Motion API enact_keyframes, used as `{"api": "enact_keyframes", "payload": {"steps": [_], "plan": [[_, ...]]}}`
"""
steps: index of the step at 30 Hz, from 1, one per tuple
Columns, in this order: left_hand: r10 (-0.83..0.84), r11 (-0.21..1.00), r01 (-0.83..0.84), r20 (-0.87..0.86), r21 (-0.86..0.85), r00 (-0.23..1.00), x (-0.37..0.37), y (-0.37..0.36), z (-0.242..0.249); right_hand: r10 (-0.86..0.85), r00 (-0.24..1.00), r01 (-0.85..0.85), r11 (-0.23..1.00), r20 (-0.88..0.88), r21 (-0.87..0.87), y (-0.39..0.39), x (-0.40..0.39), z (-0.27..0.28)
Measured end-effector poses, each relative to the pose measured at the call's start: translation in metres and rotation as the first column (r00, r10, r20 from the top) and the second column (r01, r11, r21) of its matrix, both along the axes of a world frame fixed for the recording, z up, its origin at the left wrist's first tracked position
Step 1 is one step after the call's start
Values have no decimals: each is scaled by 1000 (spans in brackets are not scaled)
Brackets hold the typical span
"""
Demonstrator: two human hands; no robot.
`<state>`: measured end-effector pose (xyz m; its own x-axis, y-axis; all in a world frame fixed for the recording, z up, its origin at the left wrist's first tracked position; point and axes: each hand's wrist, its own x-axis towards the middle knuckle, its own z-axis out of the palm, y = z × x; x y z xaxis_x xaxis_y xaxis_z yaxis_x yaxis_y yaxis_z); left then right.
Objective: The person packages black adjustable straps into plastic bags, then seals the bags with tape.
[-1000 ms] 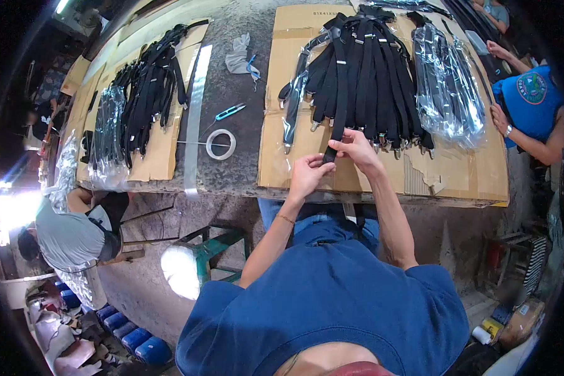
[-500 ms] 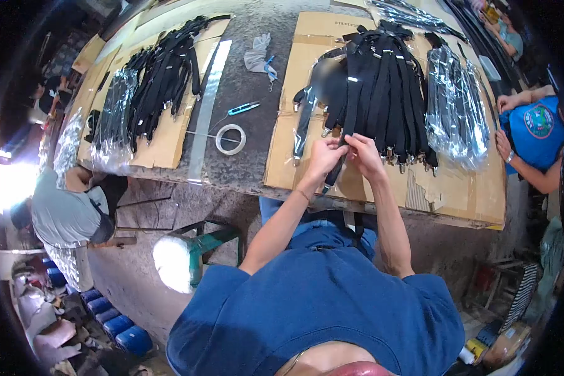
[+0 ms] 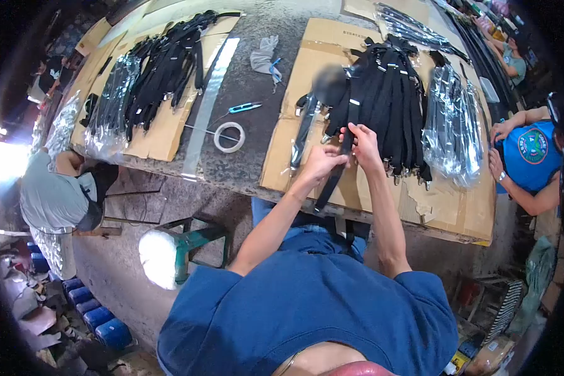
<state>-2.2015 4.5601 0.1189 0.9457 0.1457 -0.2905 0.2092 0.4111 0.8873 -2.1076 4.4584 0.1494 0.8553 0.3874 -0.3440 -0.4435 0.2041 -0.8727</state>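
Near the table's front edge, both hands pinch one black suspender strap (image 3: 333,183). My left hand (image 3: 323,163) has its fingers closed on the strap's lower part, whose loose end hangs toward the table edge. My right hand (image 3: 365,145) grips it slightly higher and to the right. Just beyond lies a pile of black suspenders (image 3: 388,106) with metal clips, spread on a cardboard sheet (image 3: 457,216). Right of the pile are suspenders in clear plastic bags (image 3: 452,125). Another bagged suspender (image 3: 304,135) lies on the left. A blurred round patch covers part of the pile.
Left on the table are a tape roll (image 3: 229,137), blue thread snips (image 3: 244,108), a grey cloth (image 3: 265,55) and a second suspender pile (image 3: 166,75). One person (image 3: 526,153) works at the right, another (image 3: 59,191) sits left. A green stool (image 3: 197,244) stands below the table.
The view has shifted slightly. My hands have moved a little apart along the strap, the right one now higher, and more of the strap's lower end shows below the left.
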Motion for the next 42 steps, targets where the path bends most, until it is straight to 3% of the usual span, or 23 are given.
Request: {"api": "enact_keyframes", "payload": {"steps": [1,2,3,5,7,8,9,11,13,14,17,18,20,23,28,31,33,36,39,42], "plan": [[60,998,-60,39,9,997,4,4,7,54,999,-54,993,2,102,-1,0,-13],[98,989,-99,16,105,995,11,9,16,158,986,-161,985,57,66,-9,5,-30],[106,994,-106,-1,-5,994,23,12,17,254,961,-258,966,112,20,-13,6,-28],[7,1000,-7,2,-18,1000,30,16,13,221,970,-217,975,103,-51,-17,13,-27],[-165,986,167,106,-11,981,19,11,19,89,995,-84,989,-36,120,-8,20,4],[-199,969,197,1,148,980,14,10,24,59,998,-59,993,-2,102,-7,29,2],[-173,982,172,11,74,985,13,4,29,55,998,-55,993,4,103,-9,33,2],[-130,971,135,-38,197,991,19,9,41,123,989,-123,992,84,-2,-11,40,2],[-26,991,32,44,-132,999,45,13,28,182,977,-187,982,111,33,-21,48,-5],[-57,998,58,11,-34,998,50,18,29,213,972,-220,974,100,61,-25,49,-5],[-85,996,88,97,-30,992,59,9,3,251,965,-257,964,78,72,-22,63,6],[-151,987,146,85,66,985,46,6,21,185,981,-187,982,60,32,-13,63,23],[-148,988,145,64,53,987,35,-3,18,139,986,-138,990,90,-23,-6,87,15],[-89,996,89,52,0,995,41,-3,5,75,992,-70,996,104,-51,5,98,15],[-18,996,28,129,-84,992,63,11,22,97,993,-102,990,61,96,2,93,19],[-13,999,10,79,39,997,64,10,35,106,991,-109,993,86,34,0,99,22],[20,1000,-23,129,19,991,71,8,27,115,988,-118,993,101,21,-3,99,22],[214,972,-198,128,-127,968,90,11,23,287,953,-286,958,96,-32,-10,99,19],[325,932,-344,156,116,933,102,11,28,318,944,-317,948,84,-20,-16,93,20],[360,907,-388,179,163,916,105,10,26,281,959,-283,959,43,29,-9,90,43]]}}
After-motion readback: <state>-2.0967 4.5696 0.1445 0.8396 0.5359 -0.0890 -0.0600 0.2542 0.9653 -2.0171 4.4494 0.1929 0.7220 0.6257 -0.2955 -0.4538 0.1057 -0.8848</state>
